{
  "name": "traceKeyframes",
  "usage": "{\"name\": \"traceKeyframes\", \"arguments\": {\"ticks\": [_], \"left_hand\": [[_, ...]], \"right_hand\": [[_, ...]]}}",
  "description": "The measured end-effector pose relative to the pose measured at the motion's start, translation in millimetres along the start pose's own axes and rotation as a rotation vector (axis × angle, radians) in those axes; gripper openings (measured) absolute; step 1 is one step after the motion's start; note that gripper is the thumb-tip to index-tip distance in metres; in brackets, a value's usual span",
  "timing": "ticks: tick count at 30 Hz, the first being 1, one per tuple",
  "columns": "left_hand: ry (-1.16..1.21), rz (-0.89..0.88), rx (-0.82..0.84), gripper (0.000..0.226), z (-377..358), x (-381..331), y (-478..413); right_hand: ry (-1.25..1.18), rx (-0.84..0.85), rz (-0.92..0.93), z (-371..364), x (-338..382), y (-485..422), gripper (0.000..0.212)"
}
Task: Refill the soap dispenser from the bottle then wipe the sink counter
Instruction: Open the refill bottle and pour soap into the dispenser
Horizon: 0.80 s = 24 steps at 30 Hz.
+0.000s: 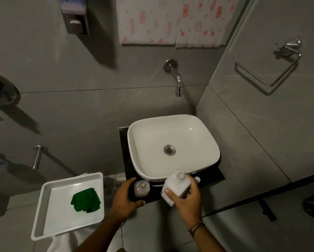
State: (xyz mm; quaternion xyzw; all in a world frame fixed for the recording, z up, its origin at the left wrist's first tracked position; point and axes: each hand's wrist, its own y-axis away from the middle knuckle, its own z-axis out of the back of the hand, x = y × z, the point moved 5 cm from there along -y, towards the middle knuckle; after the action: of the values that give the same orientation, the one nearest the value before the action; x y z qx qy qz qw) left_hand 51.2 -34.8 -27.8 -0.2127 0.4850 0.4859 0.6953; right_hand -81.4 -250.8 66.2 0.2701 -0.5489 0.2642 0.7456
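Right hand [188, 199] is wrapped around the white refill bottle [177, 187]: thumb on its near face, fingers curled round the far side, firm grip. Bottle is tilted, neck pointing up and away from me, cap off as far as I can see, open mouth just in front of the basin's near rim. Left hand [126, 196] is half open, curved round the small soap dispenser [141, 188]; thumb sits at the counter's front edge, fingers reach along the dispenser's left side. Can't tell if they actually touch it, so no confirmed grip there. Dispenser stands upright on the dark counter [214, 174], just left of the bottle and right below the white basin [172, 144], top looks open. A small white round piece [197, 179] lies on the counter just right of the bottle, maybe a cap, too small to say. Basin is bare, drain at its centre, wall tap [176, 77] above it. Green cloth [85, 200] lies crumpled in the white tray [43, 215], well left of the counter, apart from both hands. Wall-mounted dispenser unit [75, 15] top left, towel ring [267, 68] on the right wall.
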Motion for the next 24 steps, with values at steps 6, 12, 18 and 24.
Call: {"name": "traceKeyframes", "arguments": {"ticks": [6,12,18,24], "left_hand": [[0.057,-0.049,-0.027,0.067,-3,3,-11],[0.178,-0.157,-0.139,0.055,29,-28,17],[0.219,-0.283,-0.165,0.067,74,-93,30],[0.244,-0.358,-0.226,0.065,101,-140,36]], "right_hand": [[0.047,-0.030,0.040,-5,13,15,0.078],[0.109,0.030,0.166,-3,57,19,0.081],[0.421,0.079,0.467,-4,147,12,0.078],[0.730,0.060,0.749,-20,212,4,0.070]]}}
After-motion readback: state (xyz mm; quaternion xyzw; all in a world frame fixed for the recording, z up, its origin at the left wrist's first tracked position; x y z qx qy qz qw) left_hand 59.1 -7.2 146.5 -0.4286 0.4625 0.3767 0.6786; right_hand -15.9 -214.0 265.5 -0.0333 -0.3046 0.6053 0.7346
